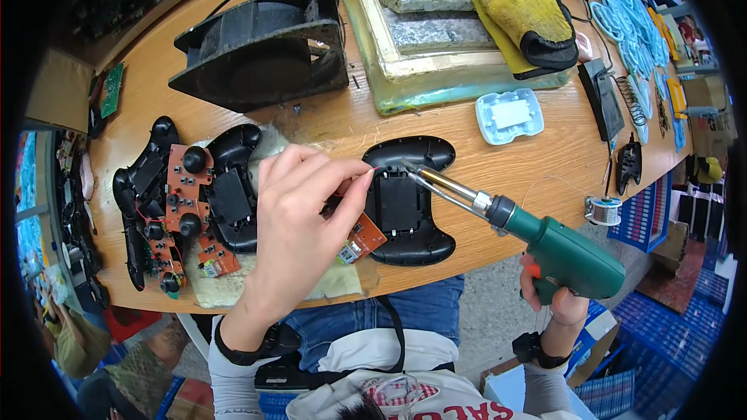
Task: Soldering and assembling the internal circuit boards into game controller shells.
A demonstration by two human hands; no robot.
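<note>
With thumb and forefinger pinched, my left hand (303,206) holds a thin wire (377,169) at the upper left of a black game controller shell (401,206). My right hand (562,303) grips a green soldering gun (580,258) by its handle. The gun's metal tip reaches the top of the shell, close to the wire; whether they touch is too small to tell. An orange circuit board (366,239) lies beside the shell, partly hidden behind my left hand. To the left rest more black shells (232,194) and orange boards with black thumbsticks (185,187).
A black fan (261,50) stands at the back left. Behind the shell sits a framed tray (373,70) holding stone blocks and a yellow cloth (513,12). A light-blue case (510,115), solder spool (603,210) and black stand (601,99) are on the right.
</note>
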